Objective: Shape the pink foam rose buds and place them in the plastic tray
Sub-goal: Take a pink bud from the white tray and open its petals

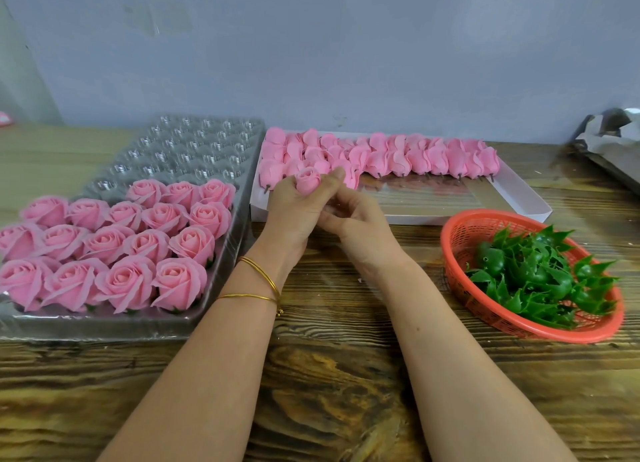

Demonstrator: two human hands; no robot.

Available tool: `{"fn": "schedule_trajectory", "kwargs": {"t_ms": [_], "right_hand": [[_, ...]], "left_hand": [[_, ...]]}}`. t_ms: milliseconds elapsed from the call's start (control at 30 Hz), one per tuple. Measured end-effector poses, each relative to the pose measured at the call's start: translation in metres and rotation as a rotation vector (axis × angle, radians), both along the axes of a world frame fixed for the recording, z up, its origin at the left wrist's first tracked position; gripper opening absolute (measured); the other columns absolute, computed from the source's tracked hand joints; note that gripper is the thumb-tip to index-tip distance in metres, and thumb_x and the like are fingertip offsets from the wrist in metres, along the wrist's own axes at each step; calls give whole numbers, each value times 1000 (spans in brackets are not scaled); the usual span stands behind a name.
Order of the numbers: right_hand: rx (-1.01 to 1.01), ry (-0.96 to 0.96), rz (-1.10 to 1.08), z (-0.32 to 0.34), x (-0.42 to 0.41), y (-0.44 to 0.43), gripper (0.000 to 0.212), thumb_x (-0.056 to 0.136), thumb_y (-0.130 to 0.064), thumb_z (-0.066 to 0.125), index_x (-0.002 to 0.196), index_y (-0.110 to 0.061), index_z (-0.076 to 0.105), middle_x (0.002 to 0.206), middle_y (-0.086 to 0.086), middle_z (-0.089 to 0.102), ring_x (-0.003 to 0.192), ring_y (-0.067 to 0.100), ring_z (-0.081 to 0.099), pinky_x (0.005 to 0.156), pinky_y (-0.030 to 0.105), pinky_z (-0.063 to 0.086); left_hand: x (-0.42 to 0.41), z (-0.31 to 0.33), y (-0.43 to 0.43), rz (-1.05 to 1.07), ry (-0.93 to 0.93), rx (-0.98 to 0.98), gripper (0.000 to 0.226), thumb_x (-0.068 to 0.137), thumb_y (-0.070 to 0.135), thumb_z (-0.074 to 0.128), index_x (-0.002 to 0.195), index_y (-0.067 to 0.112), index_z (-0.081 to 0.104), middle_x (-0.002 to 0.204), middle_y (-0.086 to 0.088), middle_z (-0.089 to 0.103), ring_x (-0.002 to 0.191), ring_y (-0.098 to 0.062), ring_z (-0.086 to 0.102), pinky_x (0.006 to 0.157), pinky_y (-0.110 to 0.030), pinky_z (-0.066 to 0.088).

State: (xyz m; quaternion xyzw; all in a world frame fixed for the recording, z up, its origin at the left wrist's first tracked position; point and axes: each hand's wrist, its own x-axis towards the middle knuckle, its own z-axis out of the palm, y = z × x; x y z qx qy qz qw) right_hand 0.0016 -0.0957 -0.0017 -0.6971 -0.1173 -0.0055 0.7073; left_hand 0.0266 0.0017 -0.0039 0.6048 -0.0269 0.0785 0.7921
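Note:
A closed pink foam rose bud point(307, 179) is held upright over the table's middle. My left hand point(294, 212) grips it from the left with curled fingers. My right hand point(349, 215) meets it from the right, its fingertips pinching the bud's side. On the left, the clear plastic tray point(194, 143) holds several opened pink roses point(138, 250) in its near rows, while the far cups are bare. A white flat box point(516, 195) behind my hands holds several unshaped pink buds point(408, 156) lying in rows.
A red mesh basket point(464, 240) with several green plastic calyxes point(543, 278) sits at the right. Crumpled grey paper point(613, 139) lies at the far right. A grey wall runs close behind the wooden table point(332, 375).

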Motion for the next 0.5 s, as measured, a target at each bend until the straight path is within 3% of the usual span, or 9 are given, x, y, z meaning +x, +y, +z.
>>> {"fn": "schedule_trajectory", "kwargs": {"t_ms": [100,167,300,400,500], "right_hand": [[-6,1,-1,0,-1,1,32,87,15,57,118,7,62,116,26,66,113,34,63,102,38,49],[0,16,-16,2,0,1,33,83,16,56,114,5,65,110,25,69,110,36,64,103,47,48],[62,91,-116,5,1,0,24,68,-6,55,84,-10,72,85,13,69,90,29,65,98,57,49],[131,121,-212,9,2,-1,8,67,-19,57,69,-15,64,76,9,62,79,24,58,79,49,48],[163,81,-267,11,1,-2,12,74,-28,66,70,-19,60,72,-1,57,75,15,54,78,41,48]], "left_hand": [[0,0,0,22,-4,30,15,74,29,78,66,18,72,72,-3,71,77,-20,70,71,-37,57],[-1,0,-1,59,-8,62,16,72,33,78,66,18,72,74,-7,72,78,-26,70,74,-43,58],[-5,2,-2,100,-79,195,26,76,39,72,77,12,73,83,-18,72,85,-36,69,78,-53,57],[-5,2,-2,179,-143,313,37,81,35,71,87,-1,65,84,-21,68,83,-36,65,77,-50,55],[-4,1,-1,185,-206,425,32,87,23,70,73,-2,57,66,-16,57,62,-27,50,62,-41,48]]}}
